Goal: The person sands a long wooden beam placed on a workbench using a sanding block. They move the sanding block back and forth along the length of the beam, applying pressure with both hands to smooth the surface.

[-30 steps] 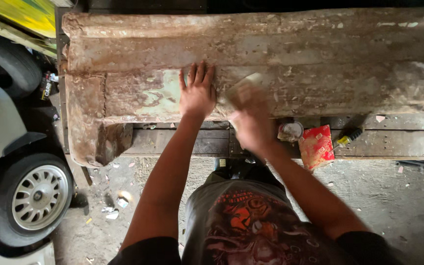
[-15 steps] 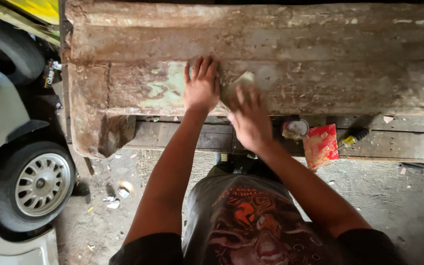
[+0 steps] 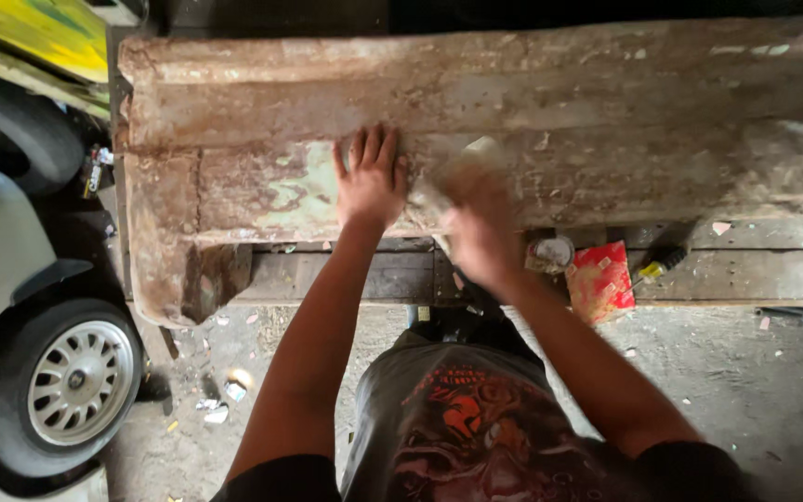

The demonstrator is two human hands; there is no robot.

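A long, worn wooden piece (image 3: 606,121) with flaking paint and a carved end lies across a low bench. My left hand (image 3: 371,178) rests flat on it, fingers spread, beside a pale green paint patch (image 3: 290,191). My right hand (image 3: 476,218) is blurred with motion and closed around a small pale pad, likely sandpaper (image 3: 480,149), pressed against the wood just right of my left hand.
A red packet (image 3: 599,279), a small round tin (image 3: 550,253) and a yellow-handled tool (image 3: 659,264) lie on the bench plank (image 3: 327,277) below the wood. A white car's wheel (image 3: 72,386) stands at the left. Paint chips litter the concrete floor (image 3: 755,372).
My right hand has moved back and forth with the pad along the wood, now lower and blurred. My left hand has stayed flat in the same spot. The view shifted slightly.
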